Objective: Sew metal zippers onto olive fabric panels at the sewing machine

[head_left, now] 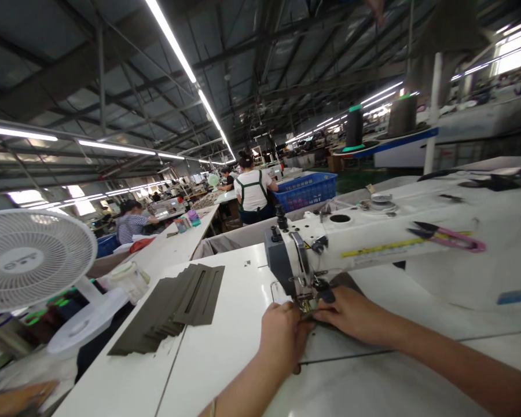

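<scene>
A piece of dark cloth (346, 282) lies at the needle end of a white sewing machine (373, 246), partly covered by the person's hands. The left hand (282, 331) is at the cloth's near edge, just beside the presser foot, its fingers curled close together; their tips are partly hidden, so I cannot tell whether they are clamped on the cloth. The right hand (351, 313) reaches in from the other side, its fingers bent low over the cloth, and whether they pinch it or only press on it I cannot tell either. On the machine's arm lie pink-handled snips (455, 238), across a yellow measuring strip (380, 249). To the left of the machine, on the white table (226, 353), dark flat panels (165, 310) are fanned out in an overlapping pile, the top ones showing long slits. Beyond the table's left edge stands a white fan (61, 249). Two thread cones (355, 128) stand on a blue rack (399, 141) at upper right. Farther off, a person in a white top (254, 192) faces away, near a blue crate (308, 194).
</scene>
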